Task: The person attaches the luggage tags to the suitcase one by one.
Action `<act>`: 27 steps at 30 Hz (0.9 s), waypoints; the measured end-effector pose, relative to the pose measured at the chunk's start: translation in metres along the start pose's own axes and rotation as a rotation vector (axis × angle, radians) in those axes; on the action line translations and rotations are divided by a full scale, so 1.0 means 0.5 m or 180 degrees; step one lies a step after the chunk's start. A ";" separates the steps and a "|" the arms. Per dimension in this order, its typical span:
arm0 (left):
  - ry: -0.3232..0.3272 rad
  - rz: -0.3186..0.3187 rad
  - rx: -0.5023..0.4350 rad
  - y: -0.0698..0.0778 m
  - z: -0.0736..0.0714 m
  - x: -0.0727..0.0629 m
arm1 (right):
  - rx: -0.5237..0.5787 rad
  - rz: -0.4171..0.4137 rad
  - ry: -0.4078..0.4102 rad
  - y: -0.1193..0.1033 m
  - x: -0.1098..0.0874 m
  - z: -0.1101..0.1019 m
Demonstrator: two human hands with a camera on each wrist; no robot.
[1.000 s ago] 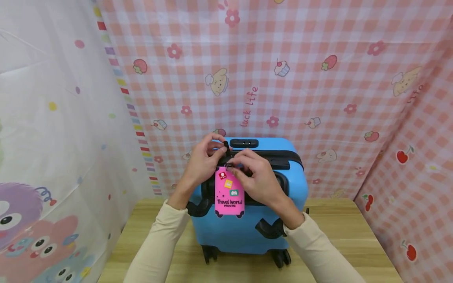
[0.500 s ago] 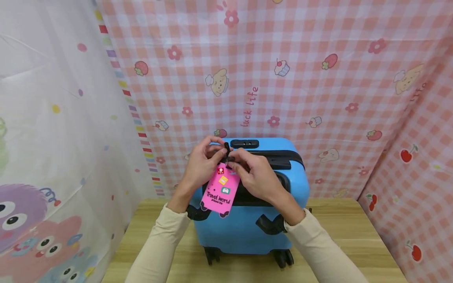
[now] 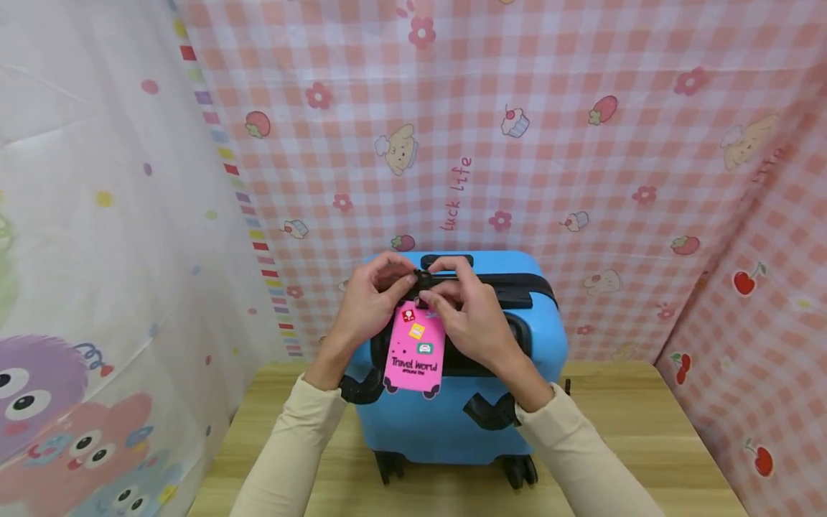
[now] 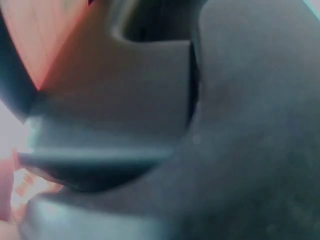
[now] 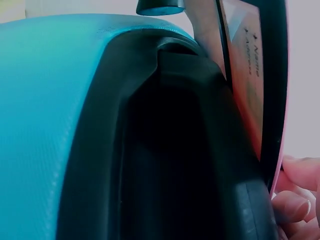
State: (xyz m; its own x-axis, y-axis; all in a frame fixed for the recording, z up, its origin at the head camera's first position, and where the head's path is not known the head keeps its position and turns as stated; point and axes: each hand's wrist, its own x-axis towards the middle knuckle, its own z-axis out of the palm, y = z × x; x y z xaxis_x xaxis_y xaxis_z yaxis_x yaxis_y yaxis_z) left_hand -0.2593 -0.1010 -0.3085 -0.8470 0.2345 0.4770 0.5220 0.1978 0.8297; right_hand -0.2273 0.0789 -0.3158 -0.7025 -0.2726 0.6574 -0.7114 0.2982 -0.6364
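Observation:
A pink luggage tag [image 3: 416,352] printed "Travel World" hangs in front of a blue suitcase [image 3: 439,424]. Its black strap [image 3: 423,277] is at the suitcase's top edge, between my hands. My left hand [image 3: 367,305] pinches the strap from the left with thumb and forefinger. From the right, my right hand [image 3: 477,319] holds the strap just above the tag, thumb low and forefinger bent over the top. In the right wrist view the tag's back [image 5: 250,70] shows a name and address card beside the black side handle [image 5: 215,125]. Dark plastic fills most of the left wrist view.
The suitcase stands on its wheels [image 3: 517,470] on a wooden table [image 3: 620,416]. Behind it hangs a pink checked cloth [image 3: 484,129], and a white cartoon-print cloth [image 3: 129,251] hangs at the left. A black combination lock [image 3: 446,261] sits on the suitcase's top.
The tag swung to the left and then back to hang nearly upright. The upright strap end at my left fingertips has come down, and my right forefinger has reached up over it.

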 end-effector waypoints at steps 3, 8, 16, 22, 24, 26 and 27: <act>-0.0004 0.0024 -0.0008 -0.001 -0.001 0.000 | 0.0039 -0.0028 0.0008 0.001 0.000 0.001; -0.0095 0.0084 -0.0017 -0.002 -0.002 -0.001 | 0.0032 -0.0032 -0.0014 0.002 -0.001 -0.001; -0.0198 0.0133 0.0001 -0.001 -0.007 -0.003 | -0.0017 -0.0009 -0.0016 0.000 0.001 0.000; -0.0235 0.0125 -0.0015 -0.003 -0.009 -0.003 | -0.0078 0.0030 0.0017 -0.002 0.002 0.002; -0.0238 0.0112 -0.0015 -0.004 -0.009 -0.003 | -0.0091 0.0041 0.0025 -0.002 0.002 0.002; -0.0229 0.0089 -0.0031 -0.004 -0.009 -0.004 | -0.0108 0.0057 0.0036 -0.001 0.002 0.003; -0.0220 0.0079 -0.0044 -0.004 -0.009 -0.004 | -0.0118 0.0061 0.0043 -0.001 0.002 0.003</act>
State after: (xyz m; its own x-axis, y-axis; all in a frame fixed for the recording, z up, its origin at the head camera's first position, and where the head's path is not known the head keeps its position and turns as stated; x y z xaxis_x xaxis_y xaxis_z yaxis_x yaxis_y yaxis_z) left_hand -0.2594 -0.1061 -0.3099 -0.8246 0.3044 0.4768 0.5410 0.1780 0.8220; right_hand -0.2277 0.0773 -0.3154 -0.7155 -0.2542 0.6508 -0.6962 0.3369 -0.6338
